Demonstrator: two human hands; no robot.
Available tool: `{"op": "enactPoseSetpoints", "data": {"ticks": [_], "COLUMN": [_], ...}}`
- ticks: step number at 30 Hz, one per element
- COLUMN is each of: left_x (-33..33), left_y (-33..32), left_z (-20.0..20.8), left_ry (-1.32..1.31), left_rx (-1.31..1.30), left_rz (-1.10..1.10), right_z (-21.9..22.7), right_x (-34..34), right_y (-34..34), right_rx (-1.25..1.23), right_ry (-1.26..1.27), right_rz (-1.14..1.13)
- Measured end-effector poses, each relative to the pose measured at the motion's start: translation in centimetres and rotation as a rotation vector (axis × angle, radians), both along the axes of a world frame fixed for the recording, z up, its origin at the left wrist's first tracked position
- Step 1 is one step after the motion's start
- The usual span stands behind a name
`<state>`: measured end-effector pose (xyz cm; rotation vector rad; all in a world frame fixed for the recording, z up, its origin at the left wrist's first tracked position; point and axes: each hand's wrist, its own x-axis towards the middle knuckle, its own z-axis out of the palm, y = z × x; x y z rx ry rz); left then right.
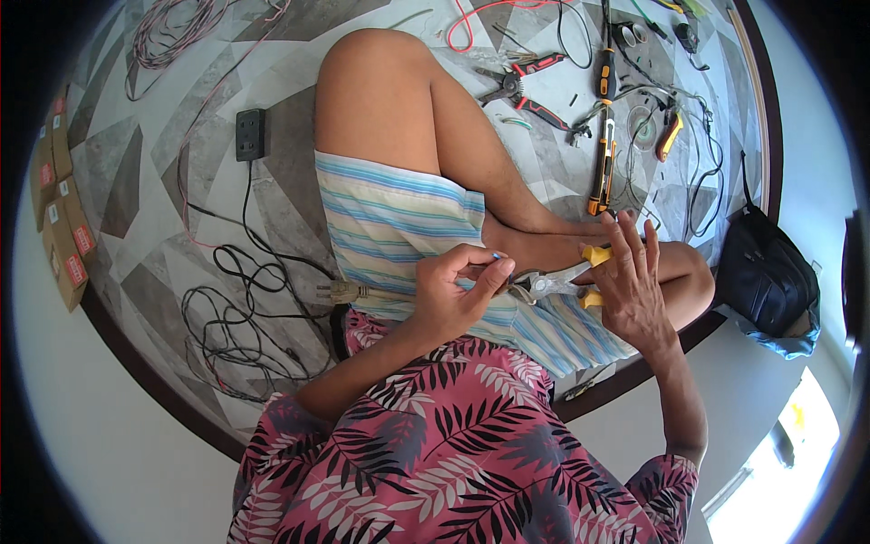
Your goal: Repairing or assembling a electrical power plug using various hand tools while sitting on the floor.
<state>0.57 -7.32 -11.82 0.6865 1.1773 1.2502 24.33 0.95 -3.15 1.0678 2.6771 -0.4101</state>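
Observation:
My left hand (458, 288) is closed on a beige cable, with its thumb and forefinger pinched near the cable's end. A tiny blue tip (497, 257) shows at those fingers. The cable's two-pin plug (344, 292) sticks out to the left of the hand, over my lap. In my right hand (632, 295) are pliers (544, 286) with yellow handles, the handles spread apart and some fingers stretched out. The metal jaws point left and meet the cable end beside my left fingertips. Whether they bite on it is too small to tell.
Left on the floor are a black socket block (250, 134), a tangled black cable (245, 335) and cardboard boxes (63, 236). Beyond my legs are red-handled wire strippers (515, 86), a screwdriver (606, 77), a utility knife (603, 168) and loose wires. A black bag (766, 272) stands right.

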Motion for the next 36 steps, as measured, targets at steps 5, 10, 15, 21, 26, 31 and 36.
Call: {"op": "enactPoseSetpoints", "data": {"ticks": [5, 10, 15, 21, 26, 31, 36], "left_x": [0.1, 0.1, 0.2, 0.1, -0.4, -1.8, -2.7], "left_y": [0.0, 0.1, 0.9, 1.7, 1.9, 2.2, 1.9], "left_z": [-0.1, -0.5, 0.4, 0.5, 0.1, 1.1, 0.8], "left_ry": [0.048, -0.058, -0.201, -0.260, -0.353, -0.373, -0.386], "left_rx": [-0.015, -0.092, -0.126, -0.188, -0.255, -0.174, -0.138], "left_rz": [0.006, 0.045, 0.095, 0.133, 0.154, -0.126, -0.216], "right_z": [0.6, 0.3, -1.4, -4.1, -3.5, -4.1, -8.5], "right_x": [-0.7, -1.0, -0.5, 0.2, 1.1, -0.8, -2.3], "right_y": [-0.6, -0.6, -0.1, -0.1, 0.7, 3.7, 6.2], "right_rx": [0.022, 0.042, -0.008, -0.135, -0.860, -0.656, -0.111], "right_ry": [-0.060, -0.036, 0.116, 0.268, 0.361, 0.362, 0.107], "right_rz": [0.011, 0.019, 0.005, -0.030, -0.537, -0.653, -0.283]}}
